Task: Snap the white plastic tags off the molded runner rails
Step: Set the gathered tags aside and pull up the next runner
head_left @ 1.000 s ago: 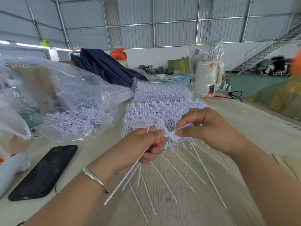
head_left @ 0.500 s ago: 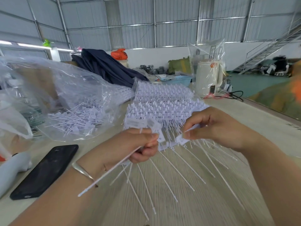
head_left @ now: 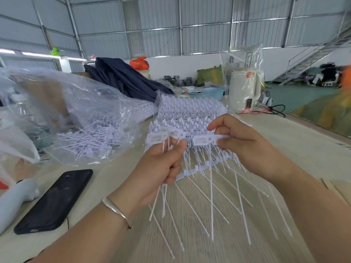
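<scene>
Both hands work above the wooden table (head_left: 284,145), close together. Left hand (head_left: 161,168) is curled into a fist round a small bundle of loose tags (head_left: 163,186) — heads up above the knuckles, thin tails hanging out below. Right hand (head_left: 241,141) pinches, between thumb and forefinger, the flat head of one tag (head_left: 205,140) at the near edge of the runner rail (head_left: 193,170), which lies tilted between the hands with its tails fanned toward the camera.

These parts look very light and thin. The tails seem whippy and soft, so pulling on one would likely only bend it; the flat head is the stiffer part and the sensible place to take hold, close to where it joins the rail. A short twist or bend there should break it free, I judge. The plastic looks smooth, so a firm pinch matters, and the loose bundle could slip or splay if the fist slackens.

Counts: two hands; about three heads show above the left fist, though the motion blur makes that uncertain. At least two stacks of uncut rails (head_left: 190,111) sit just beyond the hands — the tags on them are too many and too small to count. One clear plastic bag (head_left: 79,111) to the left holds a heap of freed tags, likewise uncountable. One black phone (head_left: 55,200) lies near left, and one blue basket (head_left: 209,93) stands far back.
</scene>
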Demonstrator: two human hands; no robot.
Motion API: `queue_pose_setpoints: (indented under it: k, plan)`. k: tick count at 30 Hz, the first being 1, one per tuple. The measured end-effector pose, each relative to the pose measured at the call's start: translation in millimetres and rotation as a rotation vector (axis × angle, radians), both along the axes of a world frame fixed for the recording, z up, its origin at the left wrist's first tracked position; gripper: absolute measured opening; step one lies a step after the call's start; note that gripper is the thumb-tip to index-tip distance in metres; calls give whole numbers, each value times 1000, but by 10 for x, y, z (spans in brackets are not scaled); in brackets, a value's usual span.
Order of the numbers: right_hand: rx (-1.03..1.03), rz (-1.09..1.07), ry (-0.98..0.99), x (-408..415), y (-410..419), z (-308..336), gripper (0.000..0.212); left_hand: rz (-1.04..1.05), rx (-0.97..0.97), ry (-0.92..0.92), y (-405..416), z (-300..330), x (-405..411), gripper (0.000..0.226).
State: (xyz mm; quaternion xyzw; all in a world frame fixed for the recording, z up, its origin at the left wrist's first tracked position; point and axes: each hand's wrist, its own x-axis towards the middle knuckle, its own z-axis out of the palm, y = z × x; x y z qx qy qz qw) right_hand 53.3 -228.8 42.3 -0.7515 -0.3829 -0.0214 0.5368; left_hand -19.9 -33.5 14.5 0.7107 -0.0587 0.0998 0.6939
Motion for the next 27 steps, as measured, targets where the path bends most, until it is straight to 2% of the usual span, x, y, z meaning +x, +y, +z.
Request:
queue_pose_setpoints:
  k: [2,8,11,13,17,21,27]
  plan:
    - [-12,25,-14,-34,38,-7,31,20,-30,-18,-25,4,-9,20]
    - [-126,59,-141,-114,109,-50,39,61,100,-55,-64,-64,3,18]
    - [-204,-21,-224,-110,138,-80,41,100,82,-81,-63,-70,20,21]
    - [-261,-100,-241,-86,119,-80,36,152,65,-106,-50,-69,18,20]
    - [-240,-87,-202,-86,100,-58,5,254,132,-149,-42,-67,16,19]
    - [-174,-119,-193,-93,111,-49,7,346,251,-170,-25,-82,14,9]
    - [-165,-202,-275,-116,112,-46,8,366,414,-196,-30,-97,10,38]
